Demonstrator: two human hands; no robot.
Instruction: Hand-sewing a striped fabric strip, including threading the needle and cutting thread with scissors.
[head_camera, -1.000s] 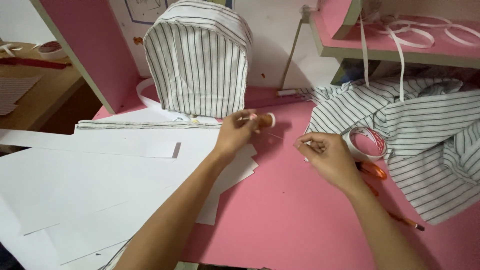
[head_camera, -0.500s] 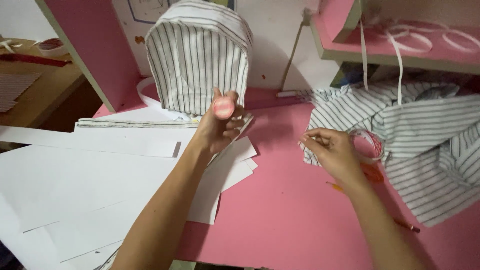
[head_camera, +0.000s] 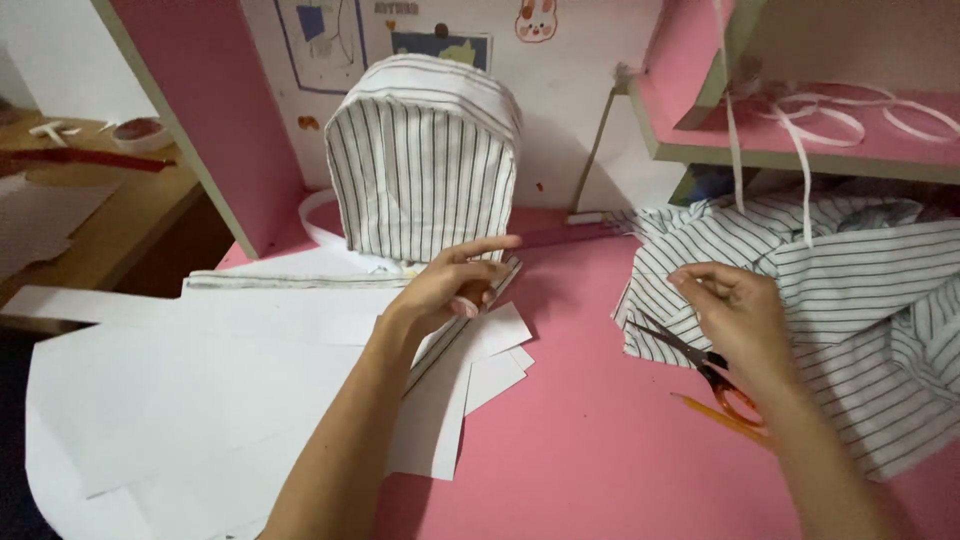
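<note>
My left hand (head_camera: 445, 288) lies on the white paper pieces (head_camera: 200, 380) just in front of the upright striped bag-shaped piece (head_camera: 420, 165). Its index finger is stretched out and the other fingers curl around a small pale spool (head_camera: 467, 307). My right hand (head_camera: 735, 315) hovers over the edge of the heap of striped cloth (head_camera: 860, 290), thumb and fingers pinched on something very thin, seemingly a thread. Under that hand lie scissors with orange handles (head_camera: 700, 362).
A narrow striped strip (head_camera: 290, 281) lies across the paper by the bag piece. An orange pencil (head_camera: 722, 419) rests on the pink table (head_camera: 600, 450). White tape loops (head_camera: 850, 120) hang from the pink shelf (head_camera: 700, 140) at right. A wooden desk (head_camera: 90, 220) stands left.
My left hand dropped from in front of the bag piece onto the paper, index finger now extended. My right hand drifted slightly right, still pinched. The view moved closer.
</note>
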